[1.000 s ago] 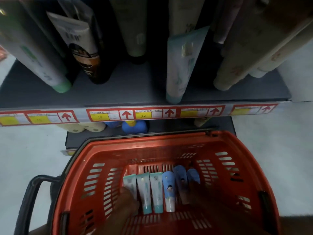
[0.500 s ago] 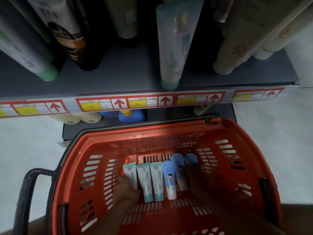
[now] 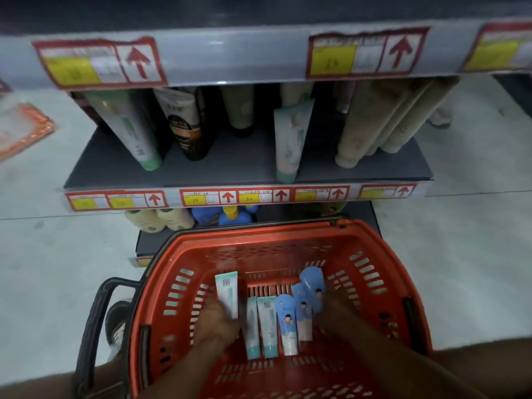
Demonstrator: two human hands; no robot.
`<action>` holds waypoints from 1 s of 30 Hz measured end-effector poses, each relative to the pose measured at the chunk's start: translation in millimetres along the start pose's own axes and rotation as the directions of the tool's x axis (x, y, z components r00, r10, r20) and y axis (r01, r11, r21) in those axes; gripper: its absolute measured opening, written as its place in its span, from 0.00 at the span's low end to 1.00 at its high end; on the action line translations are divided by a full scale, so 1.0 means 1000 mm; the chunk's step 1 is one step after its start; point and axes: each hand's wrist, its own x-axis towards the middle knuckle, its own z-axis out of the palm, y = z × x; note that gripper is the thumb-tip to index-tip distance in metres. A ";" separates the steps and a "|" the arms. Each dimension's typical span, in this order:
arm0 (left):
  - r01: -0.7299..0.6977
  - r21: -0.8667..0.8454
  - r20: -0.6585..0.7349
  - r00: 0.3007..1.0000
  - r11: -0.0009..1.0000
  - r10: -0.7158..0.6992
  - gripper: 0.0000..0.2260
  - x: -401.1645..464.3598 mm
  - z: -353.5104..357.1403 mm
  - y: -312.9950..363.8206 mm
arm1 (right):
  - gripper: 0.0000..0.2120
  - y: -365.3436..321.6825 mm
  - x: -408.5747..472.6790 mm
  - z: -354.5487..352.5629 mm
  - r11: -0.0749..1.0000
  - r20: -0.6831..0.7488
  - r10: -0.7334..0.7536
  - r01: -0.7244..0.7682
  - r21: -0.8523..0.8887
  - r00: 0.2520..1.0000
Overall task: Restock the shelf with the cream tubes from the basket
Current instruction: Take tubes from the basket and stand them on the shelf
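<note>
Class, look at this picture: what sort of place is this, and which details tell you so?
Most likely a shop aisle: price labels with red arrows along the shelf edge, rows of tubes on display, and a red shopping basket.

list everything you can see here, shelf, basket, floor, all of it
basket: one, red plastic with dark handle, on floor below shelf
white-and-teal cream tubes: three; two lying on basket bottom, one lifted in left hand
blue cream tubes: three; two lying in basket, one raised by right hand
shelf: dark grey board, red-and-yellow price labels along front edge
tall tubes on shelf: several, white-green, black-brown, beige, leaning
blue bottles: on lower shelf, count unclear
cream bottles: two, lower shelf
orange packet: one, on floor, left
left hand: grips white-teal tube
right hand: on blue tube
</note>
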 end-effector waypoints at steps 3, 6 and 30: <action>-0.052 -0.015 -0.039 0.998 0.999 0.052 0.30 -0.017 -0.016 0.013 | 0.24 -0.009 -0.011 -0.016 0.996 -0.060 -0.070 0.073 0.047 0.996; -0.107 -0.024 -0.095 0.990 0.994 0.104 0.28 -0.037 -0.030 0.024 | 0.27 -0.020 -0.027 -0.036 0.990 -0.136 -0.139 0.138 -0.023 0.981; -0.732 -0.110 -0.536 0.613 0.672 0.580 0.25 -0.197 -0.150 0.181 | 0.27 -0.099 -0.192 -0.252 0.863 -0.713 -0.231 0.477 0.164 0.662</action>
